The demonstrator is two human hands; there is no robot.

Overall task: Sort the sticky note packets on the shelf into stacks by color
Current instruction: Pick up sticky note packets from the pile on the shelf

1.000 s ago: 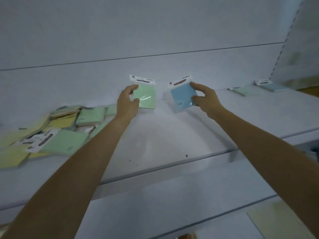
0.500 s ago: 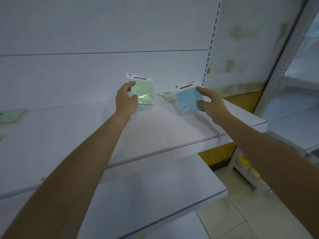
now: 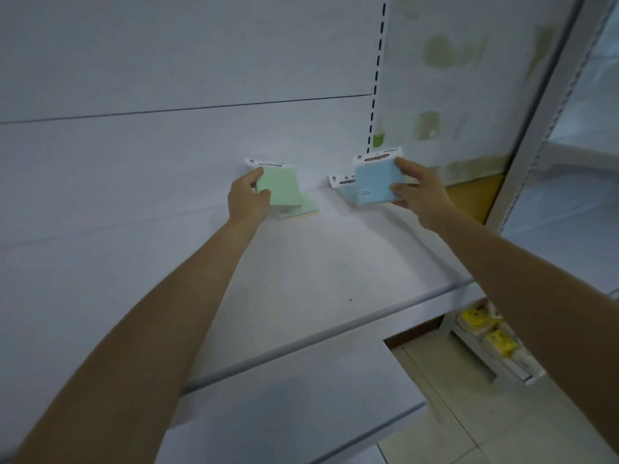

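Left hand (image 3: 248, 199) is pinching a green packet (image 3: 280, 187), right hand (image 3: 415, 190) a blue packet (image 3: 377, 183), each hovering over its matching pile mid-frame; both are getting stacked soon, I'd guess.

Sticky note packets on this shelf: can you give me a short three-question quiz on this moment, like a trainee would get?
1. True or false: the left hand holds a yellow packet.
2. The packet in the right hand is: A green, B blue, C yellow.
3. Fill in: the stack lying on the shelf by the left hand looks mostly ____.
Key: 1 false, a green packet; 2 B; 3 green.
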